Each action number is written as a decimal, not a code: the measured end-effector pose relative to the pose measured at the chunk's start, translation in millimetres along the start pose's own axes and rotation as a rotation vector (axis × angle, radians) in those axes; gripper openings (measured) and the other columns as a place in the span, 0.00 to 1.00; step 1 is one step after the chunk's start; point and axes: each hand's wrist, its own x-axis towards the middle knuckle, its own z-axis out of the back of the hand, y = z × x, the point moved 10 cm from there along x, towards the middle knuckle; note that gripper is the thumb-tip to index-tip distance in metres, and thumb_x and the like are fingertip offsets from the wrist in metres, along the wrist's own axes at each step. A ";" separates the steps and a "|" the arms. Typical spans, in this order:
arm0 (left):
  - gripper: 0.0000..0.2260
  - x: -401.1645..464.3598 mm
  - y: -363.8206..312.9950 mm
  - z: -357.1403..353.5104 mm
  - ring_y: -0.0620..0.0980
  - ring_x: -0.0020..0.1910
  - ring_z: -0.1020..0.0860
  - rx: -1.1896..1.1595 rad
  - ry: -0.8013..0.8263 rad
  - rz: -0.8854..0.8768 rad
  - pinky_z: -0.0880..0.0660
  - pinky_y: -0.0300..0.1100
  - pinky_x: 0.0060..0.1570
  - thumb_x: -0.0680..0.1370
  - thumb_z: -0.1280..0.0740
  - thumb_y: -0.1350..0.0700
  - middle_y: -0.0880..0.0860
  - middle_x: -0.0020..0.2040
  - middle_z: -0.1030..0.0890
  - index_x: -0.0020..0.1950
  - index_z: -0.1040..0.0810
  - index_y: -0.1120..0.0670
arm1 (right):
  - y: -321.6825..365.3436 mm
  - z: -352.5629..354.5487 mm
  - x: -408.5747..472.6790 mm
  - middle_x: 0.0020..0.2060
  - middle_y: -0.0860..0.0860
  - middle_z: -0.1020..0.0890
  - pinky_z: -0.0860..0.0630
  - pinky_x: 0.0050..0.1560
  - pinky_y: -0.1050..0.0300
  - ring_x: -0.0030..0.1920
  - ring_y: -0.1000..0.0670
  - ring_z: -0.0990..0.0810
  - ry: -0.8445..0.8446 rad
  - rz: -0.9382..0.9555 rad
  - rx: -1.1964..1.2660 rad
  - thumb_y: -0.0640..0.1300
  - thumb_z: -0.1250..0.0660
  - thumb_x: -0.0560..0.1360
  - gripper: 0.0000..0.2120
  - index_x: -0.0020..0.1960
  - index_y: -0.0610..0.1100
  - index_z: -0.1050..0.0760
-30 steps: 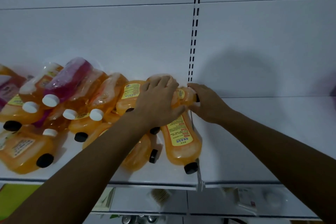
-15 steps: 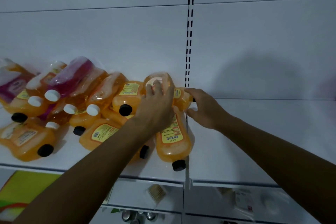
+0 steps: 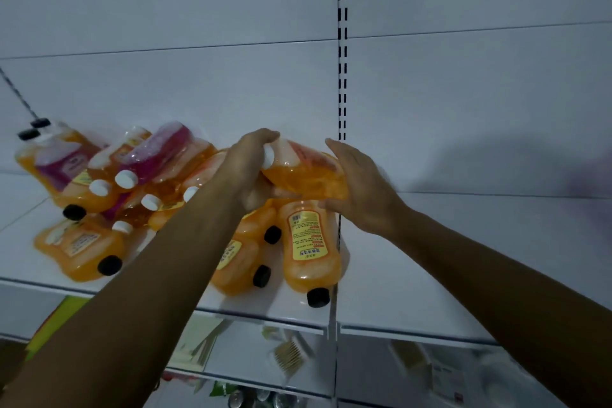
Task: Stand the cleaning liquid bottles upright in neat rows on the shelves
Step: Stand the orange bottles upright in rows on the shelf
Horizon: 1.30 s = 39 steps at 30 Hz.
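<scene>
A heap of orange cleaning liquid bottles lies on its side on the white shelf (image 3: 414, 291). Both hands hold one orange bottle (image 3: 304, 172) lifted above the heap, lying crosswise. My left hand (image 3: 248, 172) grips its neck end, where a white cap shows between the fingers. My right hand (image 3: 361, 189) cups its wider base end. Under them lies an orange bottle with a yellow label and black cap (image 3: 309, 252), pointing toward me. A pink bottle (image 3: 159, 152) rests on top of the heap at the left.
The shelf section right of the slotted upright (image 3: 342, 76) holds nothing in view. Two bottles with black caps (image 3: 49, 149) stand or lean at the far left. A lower shelf (image 3: 298, 368) shows blurred packets and papers.
Both hands have lifted one orange bottle off the heap; before, they rested on bottles lying flat. The view has shifted, so the shelf sits lower and further left.
</scene>
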 end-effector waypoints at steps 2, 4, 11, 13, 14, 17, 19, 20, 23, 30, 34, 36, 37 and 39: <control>0.18 -7.2 5.0 -2.0 0.61 0.50 0.18 -0.053 0.056 0.046 0.23 0.63 0.53 0.79 0.37 0.48 0.62 0.53 0.18 0.60 0.26 0.60 | 7.0 -2.4 -1.5 0.71 0.49 0.32 0.30 0.65 0.47 0.70 0.47 0.33 0.006 0.019 -0.018 0.55 0.27 0.71 0.40 0.76 0.49 0.44; 0.24 -17.0 3.4 1.1 0.56 0.42 0.18 -0.064 0.104 0.038 0.20 0.55 0.48 0.80 0.42 0.39 0.58 0.45 0.17 0.57 0.24 0.59 | 12.0 -5.5 -4.0 0.65 0.49 0.26 0.25 0.58 0.51 0.63 0.48 0.27 0.019 0.042 0.057 0.54 0.27 0.71 0.35 0.72 0.48 0.39; 0.21 -39.3 -25.9 55.1 0.51 0.48 0.22 0.320 0.037 -0.336 0.28 0.48 0.49 0.80 0.43 0.38 0.51 0.49 0.18 0.57 0.20 0.51 | 44.2 -37.4 -7.3 0.59 0.53 0.20 0.21 0.57 0.44 0.58 0.53 0.20 0.208 -0.023 0.683 0.57 0.28 0.71 0.26 0.65 0.52 0.31; 0.10 -48.5 -29.7 75.3 0.51 0.50 0.20 0.285 0.043 -0.425 0.26 0.47 0.49 0.79 0.35 0.48 0.50 0.49 0.17 0.55 0.20 0.51 | 70.4 -48.5 -6.1 0.58 0.52 0.19 0.22 0.59 0.45 0.58 0.52 0.19 0.273 -0.030 0.838 0.52 0.29 0.71 0.22 0.63 0.52 0.29; 0.10 -54.3 -31.7 87.2 0.51 0.52 0.19 0.256 0.043 -0.462 0.23 0.45 0.49 0.78 0.33 0.52 0.51 0.52 0.16 0.58 0.21 0.52 | 84.3 -54.8 -4.7 0.58 0.51 0.19 0.22 0.60 0.45 0.59 0.51 0.19 0.307 -0.035 0.901 0.50 0.29 0.71 0.22 0.63 0.51 0.28; 0.22 -67.4 -38.5 133.9 0.55 0.55 0.18 0.177 -0.007 -0.516 0.20 0.50 0.49 0.73 0.27 0.52 0.56 0.56 0.18 0.64 0.26 0.54 | 129.5 -87.3 1.1 0.61 0.47 0.20 0.26 0.63 0.39 0.61 0.45 0.21 0.445 -0.064 1.054 0.48 0.28 0.71 0.25 0.66 0.46 0.29; 0.20 -78.4 -47.9 170.1 0.54 0.50 0.17 0.116 -0.046 -0.542 0.20 0.46 0.42 0.73 0.28 0.54 0.54 0.51 0.16 0.62 0.27 0.55 | 163.0 -114.6 6.6 0.62 0.45 0.21 0.28 0.64 0.37 0.63 0.43 0.22 0.526 -0.097 1.135 0.45 0.30 0.73 0.25 0.69 0.46 0.31; 0.17 -83.3 -53.8 190.7 0.53 0.47 0.16 0.097 -0.073 -0.560 0.21 0.45 0.39 0.73 0.28 0.55 0.53 0.48 0.16 0.60 0.26 0.55 | 181.2 -127.7 11.0 0.62 0.46 0.21 0.27 0.63 0.38 0.63 0.43 0.22 0.547 -0.106 1.160 0.44 0.31 0.73 0.26 0.69 0.46 0.32; 0.16 -99.7 -69.2 261.7 0.53 0.46 0.16 0.083 -0.169 -0.599 0.21 0.45 0.39 0.73 0.28 0.57 0.53 0.45 0.16 0.58 0.26 0.56 | 238.9 -164.8 29.1 0.61 0.46 0.21 0.24 0.59 0.40 0.62 0.44 0.21 0.541 -0.111 1.149 0.44 0.28 0.71 0.29 0.70 0.46 0.34; 0.20 -125.5 -73.8 427.0 0.57 0.49 0.16 0.041 -0.429 -0.574 0.18 0.50 0.42 0.74 0.26 0.57 0.61 0.54 0.19 0.61 0.30 0.59 | 360.5 -262.7 73.8 0.55 0.51 0.18 0.22 0.58 0.44 0.55 0.51 0.18 0.457 0.003 0.852 0.50 0.24 0.70 0.24 0.61 0.52 0.30; 0.18 -132.7 -71.0 510.0 0.55 0.49 0.16 0.031 -0.563 -0.571 0.18 0.51 0.45 0.75 0.28 0.57 0.60 0.55 0.19 0.61 0.30 0.58 | 419.2 -320.8 93.7 0.53 0.50 0.19 0.20 0.54 0.43 0.52 0.50 0.18 0.489 0.052 0.818 0.48 0.26 0.72 0.22 0.62 0.47 0.29; 0.19 -133.1 -71.8 546.8 0.52 0.47 0.16 0.052 -0.636 -0.570 0.18 0.47 0.42 0.75 0.28 0.57 0.57 0.54 0.19 0.62 0.30 0.57 | 444.7 -352.6 105.3 0.52 0.50 0.19 0.20 0.54 0.43 0.50 0.49 0.18 0.529 0.083 0.795 0.47 0.27 0.73 0.19 0.61 0.47 0.27; 0.19 -131.5 -73.0 564.3 0.50 0.46 0.16 0.067 -0.666 -0.572 0.18 0.44 0.41 0.75 0.28 0.57 0.56 0.54 0.19 0.63 0.31 0.57 | 456.9 -369.0 112.5 0.52 0.50 0.19 0.21 0.54 0.44 0.51 0.49 0.18 0.540 0.101 0.772 0.47 0.27 0.73 0.19 0.61 0.47 0.27; 0.19 -125.0 -75.4 597.2 0.46 0.44 0.16 0.095 -0.718 -0.576 0.21 0.38 0.37 0.76 0.29 0.57 0.53 0.53 0.18 0.64 0.31 0.57 | 478.4 -399.5 129.0 0.52 0.50 0.18 0.21 0.55 0.46 0.52 0.49 0.19 0.544 0.129 0.746 0.48 0.27 0.73 0.19 0.62 0.47 0.26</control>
